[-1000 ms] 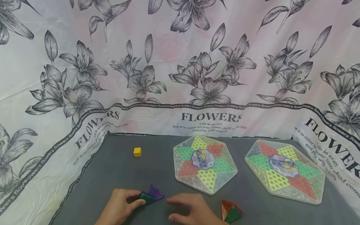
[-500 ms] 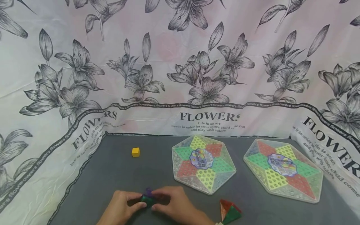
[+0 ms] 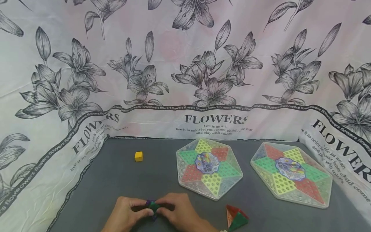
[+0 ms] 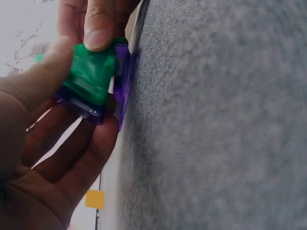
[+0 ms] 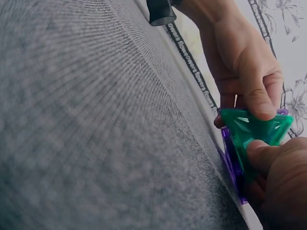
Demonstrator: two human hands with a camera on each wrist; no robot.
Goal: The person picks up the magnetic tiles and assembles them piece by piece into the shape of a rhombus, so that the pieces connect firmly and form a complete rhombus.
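Green tile [image 3: 152, 206] and purple tile [image 3: 148, 203]: see-through triangular pieces, held together low at the near edge of the grey surface [image 3: 121, 177], between both hands. In the left wrist view the green one lies against the purple one, which stands on edge on the cloth.

Left hand [image 3: 127, 214]: thumb and fingers [image 4: 98, 28] pinching the green tile. Right hand [image 3: 179, 212]: fingers curled round the same pair from the other side.

Step, as judged: joining the two tiles edge to edge, mid-fit. Next move likely calls for aligning the edges squarely and keeping the pinch steady so neither piece slips.

Nearby: a red-and-green tile pyramid [image 3: 236, 217] just right of the right hand. Farther back, two hexagonal game boards [image 3: 209, 167] [image 3: 291, 174] and a small yellow cube [image 3: 138, 156], well apart.
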